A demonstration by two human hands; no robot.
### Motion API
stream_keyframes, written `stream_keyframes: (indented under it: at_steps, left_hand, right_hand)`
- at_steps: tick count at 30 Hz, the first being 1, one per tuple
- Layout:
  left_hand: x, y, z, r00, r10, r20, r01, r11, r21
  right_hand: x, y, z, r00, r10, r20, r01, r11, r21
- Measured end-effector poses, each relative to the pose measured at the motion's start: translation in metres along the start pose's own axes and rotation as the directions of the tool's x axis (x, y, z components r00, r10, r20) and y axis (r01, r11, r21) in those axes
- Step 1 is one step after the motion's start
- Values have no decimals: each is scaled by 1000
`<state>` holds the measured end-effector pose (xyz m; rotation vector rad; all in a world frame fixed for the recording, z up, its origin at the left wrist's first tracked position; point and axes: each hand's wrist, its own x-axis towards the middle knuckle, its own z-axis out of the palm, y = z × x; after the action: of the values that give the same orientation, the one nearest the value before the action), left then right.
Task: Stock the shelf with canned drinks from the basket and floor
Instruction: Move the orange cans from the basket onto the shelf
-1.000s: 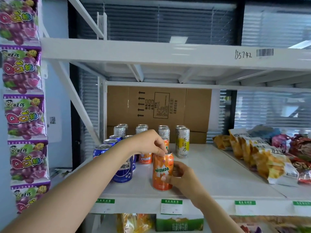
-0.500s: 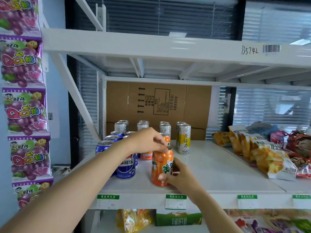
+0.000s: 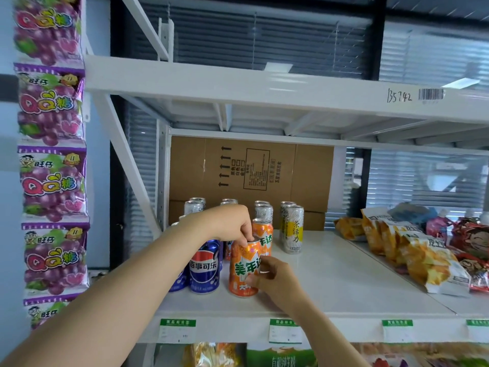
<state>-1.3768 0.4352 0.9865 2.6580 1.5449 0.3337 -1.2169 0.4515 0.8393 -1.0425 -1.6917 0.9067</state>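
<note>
An orange Mirinda can (image 3: 242, 271) stands upright near the front of the white shelf (image 3: 344, 282). My left hand (image 3: 227, 223) pinches its top rim from above. My right hand (image 3: 275, 280) grips its lower right side. A second orange can (image 3: 264, 238) stands right behind it. A blue Pepsi can (image 3: 203, 268) stands to its left, with more blue cans behind my left arm. Several silver and yellow tea cans (image 3: 293, 229) stand in rows at the back. No basket or floor is in view.
A cardboard box (image 3: 251, 170) fills the shelf's back. Snack bags (image 3: 412, 250) lie on the right part of the shelf. Purple candy packets (image 3: 53, 181) hang in a strip at the left. An upper shelf beam (image 3: 264, 86) crosses overhead. Price tags (image 3: 285, 331) line the front edge.
Both hands have turned the orange can on the spot, so its Chinese label now faces me. My view has shifted slightly upward and closer.
</note>
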Motion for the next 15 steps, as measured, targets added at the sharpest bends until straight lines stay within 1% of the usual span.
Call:
stream_keyframes:
  at_steps: [2,4,7,10,15]
  left_hand:
    - [4,-7,0,1000,-14,-9,14,999,50]
    - [8,-14,1,1000,-26,-15,27,998,56]
    - [14,-21,1,999,-33,-33,35,998,56]
    - [20,-26,2,998,-35,-50,39,997,74]
    - [28,-38,5,997,-22,-75,26,998,49]
  right_hand:
    - [9,0,9,1000,-15,-12,15,1000,12]
    - [16,1,16,1000,-9,-30,10,999,36]
    - [29,2,24,996,42,-75,-37,998,57]
    - [39,4,28,991,59,-116,-58,998,14]
    - [47,10,36,980,38,-195,-48,998,-45]
